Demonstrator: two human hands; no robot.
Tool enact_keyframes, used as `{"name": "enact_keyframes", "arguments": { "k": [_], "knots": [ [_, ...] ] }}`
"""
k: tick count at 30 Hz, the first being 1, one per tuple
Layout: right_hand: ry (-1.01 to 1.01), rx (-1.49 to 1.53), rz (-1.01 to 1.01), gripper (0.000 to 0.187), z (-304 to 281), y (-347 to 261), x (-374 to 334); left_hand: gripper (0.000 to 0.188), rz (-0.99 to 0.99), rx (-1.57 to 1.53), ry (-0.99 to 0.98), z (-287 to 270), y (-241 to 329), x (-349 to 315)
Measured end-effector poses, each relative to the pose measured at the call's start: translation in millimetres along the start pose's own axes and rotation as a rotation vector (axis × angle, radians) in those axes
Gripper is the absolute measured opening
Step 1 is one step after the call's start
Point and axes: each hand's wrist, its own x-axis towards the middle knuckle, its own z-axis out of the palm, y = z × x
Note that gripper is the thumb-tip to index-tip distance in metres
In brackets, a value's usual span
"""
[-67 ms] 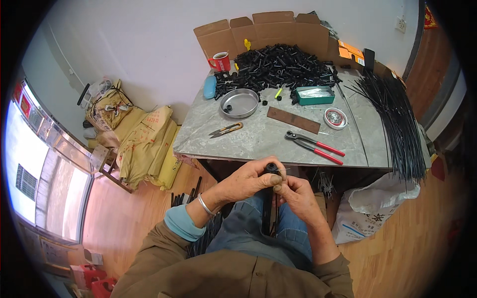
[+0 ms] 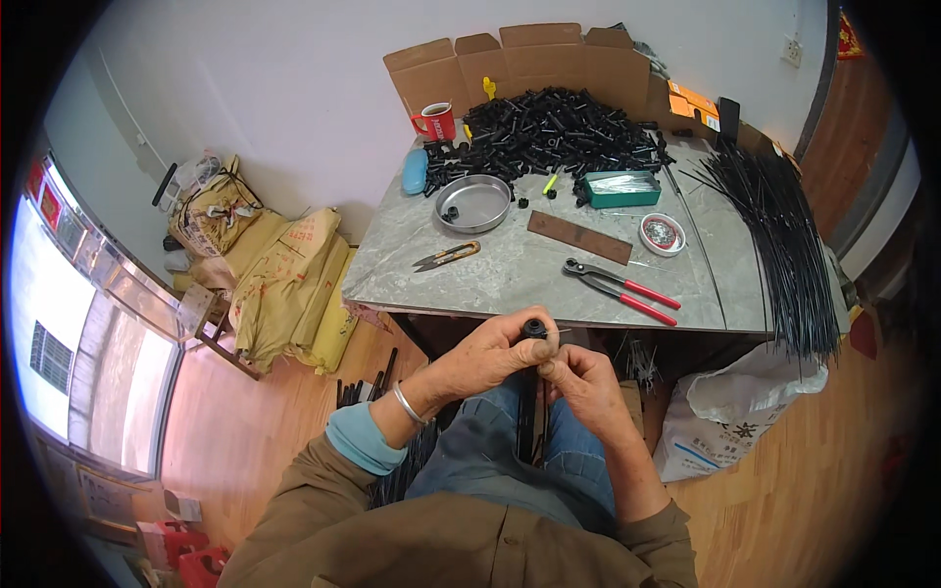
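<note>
Both hands [image 2: 534,363] grip an upright black tube [image 2: 530,392].

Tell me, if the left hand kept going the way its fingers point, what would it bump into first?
The left hand points rightward, so it would probably meet the right hand first; both already touch around the black tube.

Grey marbled table [image 2: 490,269], red-handled pliers [image 2: 619,288], red mug [image 2: 437,122], heap of black parts [image 2: 554,132], green box [image 2: 620,188]

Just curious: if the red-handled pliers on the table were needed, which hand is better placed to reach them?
Probably the right hand: the red-handled pliers lie on its side, while the left hand grips the black tube.
</note>
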Motion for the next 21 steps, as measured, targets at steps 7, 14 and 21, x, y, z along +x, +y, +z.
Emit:
{"name": "enact_keyframes", "arguments": {
  "k": [7,14,21],
  "knots": [
    [0.364,-0.170,-0.264,0.009,2.3,-35.9,10.2,0.036,0.184,-0.188,0.289,12.2,-34.2,3.5],
    [0.282,-0.139,-0.236,0.013,13.7,-33.5,15.8,0.055,0.150,-0.165,0.396,24.3,-44.0,1.1],
    [0.414,-0.462,-0.529,0.015,14.8,-31.8,16.8,0.047,0.191,-0.228,0.497,31.5,-48.8,6.6]
  ]
}}
